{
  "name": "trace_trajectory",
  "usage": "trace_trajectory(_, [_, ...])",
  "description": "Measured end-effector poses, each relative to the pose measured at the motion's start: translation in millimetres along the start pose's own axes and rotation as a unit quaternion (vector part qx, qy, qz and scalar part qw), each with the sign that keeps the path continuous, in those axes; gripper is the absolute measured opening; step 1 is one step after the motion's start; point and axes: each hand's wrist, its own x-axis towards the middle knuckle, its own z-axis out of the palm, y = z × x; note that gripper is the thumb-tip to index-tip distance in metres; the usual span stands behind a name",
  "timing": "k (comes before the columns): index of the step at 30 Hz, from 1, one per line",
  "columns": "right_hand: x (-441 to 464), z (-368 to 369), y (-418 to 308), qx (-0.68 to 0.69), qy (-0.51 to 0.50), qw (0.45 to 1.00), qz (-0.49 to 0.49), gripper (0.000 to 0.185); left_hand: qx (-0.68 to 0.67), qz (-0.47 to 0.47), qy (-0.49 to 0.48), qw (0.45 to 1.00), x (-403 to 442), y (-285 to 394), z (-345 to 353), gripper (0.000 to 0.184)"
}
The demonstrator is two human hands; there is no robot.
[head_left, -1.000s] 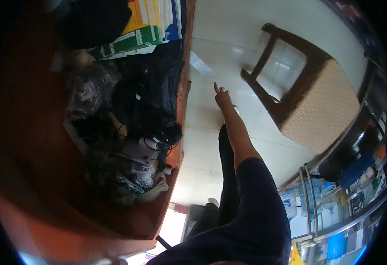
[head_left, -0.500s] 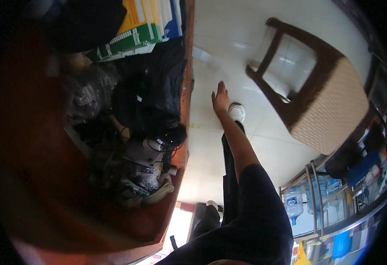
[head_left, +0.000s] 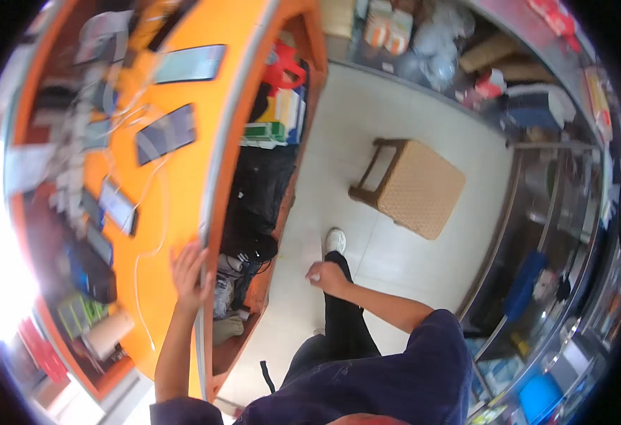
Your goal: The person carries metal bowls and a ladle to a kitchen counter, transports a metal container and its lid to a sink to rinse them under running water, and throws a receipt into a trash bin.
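Observation:
My left hand (head_left: 190, 275) rests on the edge of the orange counter (head_left: 179, 191), its fingers spread and holding nothing. Over the pale floor, beside the counter, my right hand (head_left: 329, 278) has its fingers curled together. A faint, pale, see-through piece (head_left: 312, 244) shows just above those fingers, too blurred to name. Several phones lie on the counter beyond my left hand, among them a dark phone (head_left: 165, 134) and a smaller phone (head_left: 118, 207). A white cable (head_left: 163, 219) runs across the counter near that hand.
A tan woven-pattern stool (head_left: 424, 188) stands on the tiled floor (head_left: 395, 276). Under the counter, an open shelf holds black plastic bags (head_left: 262, 177), books and cables. A glass display case (head_left: 494, 283) lines the right side; a cluttered shelf runs along the back.
My view has risen and swung from the under-counter shelf to include the countertop. My left hand has come into view on the counter edge. My right hand, previously stretched toward the floor, is drawn back and curled.

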Motion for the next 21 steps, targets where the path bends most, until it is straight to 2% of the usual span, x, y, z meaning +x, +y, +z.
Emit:
trace_trajectory(1, [-12, 9, -23, -0.037, -0.064, 0.997, -0.028, 0.012, -0.042, -0.019, -0.002, 0.999, 4, 22, -13, 0.031])
trace_trajectory(2, [-22, 19, -44, -0.027, -0.143, 0.989, -0.024, 0.014, -0.144, -0.005, 0.004, 0.990, 2, 41, -20, 0.028])
trace_trajectory(3, [-33, 26, -76, -0.034, -0.197, 0.978, -0.053, 0.011, -0.283, -0.040, -0.040, 0.957, -19, 57, -18, 0.028])
trace_trajectory(4, [-47, 39, -101, 0.019, -0.234, 0.969, -0.070, 0.008, -0.310, -0.080, -0.106, 0.941, -39, 85, -29, 0.027])
trace_trajectory(5, [-62, 49, -133, 0.030, -0.267, 0.960, -0.079, 0.010, -0.341, -0.107, -0.119, 0.926, -89, 93, -5, 0.033])
trace_trajectory(6, [-78, 58, -167, 0.039, -0.302, 0.949, -0.085, 0.012, -0.408, -0.203, -0.169, 0.874, -137, 106, 5, 0.049])
trace_trajectory(7, [-96, 69, -191, 0.048, -0.342, 0.935, -0.087, 0.014, -0.495, -0.229, -0.177, 0.819, -174, 129, -6, 0.063])
trace_trajectory(9, [-122, 103, -217, 0.036, -0.379, 0.923, -0.044, 0.012, -0.629, -0.383, -0.188, 0.649, -295, 141, 26, 0.075])
trace_trajectory(10, [-141, 128, -228, 0.032, -0.398, 0.916, -0.021, 0.011, -0.642, -0.418, -0.116, 0.632, -350, 170, 23, 0.069])
trace_trajectory(12, [-174, 176, -250, -0.024, -0.399, 0.909, -0.117, 0.016, -0.654, -0.473, 0.036, 0.590, -434, 215, 14, 0.057])
trace_trajectory(13, [-190, 201, -259, -0.049, -0.403, 0.899, -0.165, 0.018, -0.589, -0.463, 0.023, 0.662, -465, 236, -2, 0.052])
trace_trajectory(15, [-231, 262, -275, 0.011, -0.452, 0.873, -0.183, 0.025, -0.445, -0.459, -0.013, 0.769, -530, 298, -38, 0.045])
trace_trajectory(16, [-251, 293, -281, 0.044, -0.479, 0.858, -0.182, 0.028, -0.477, -0.437, 0.073, 0.759, -575, 313, -12, 0.035])
trace_trajectory(17, [-271, 321, -294, -0.034, -0.518, 0.838, -0.169, 0.035, -0.463, -0.482, 0.123, 0.734, -611, 331, 7, 0.032])
trace_trajectory(19, [-318, 381, -312, -0.106, -0.521, 0.798, -0.284, 0.027, -0.419, -0.563, 0.212, 0.680, -675, 356, 24, 0.028])
trace_trajectory(21, [-368, 428, -343, -0.113, -0.560, 0.750, -0.332, 0.021, -0.361, -0.634, 0.297, 0.615, -724, 368, 21, 0.025])
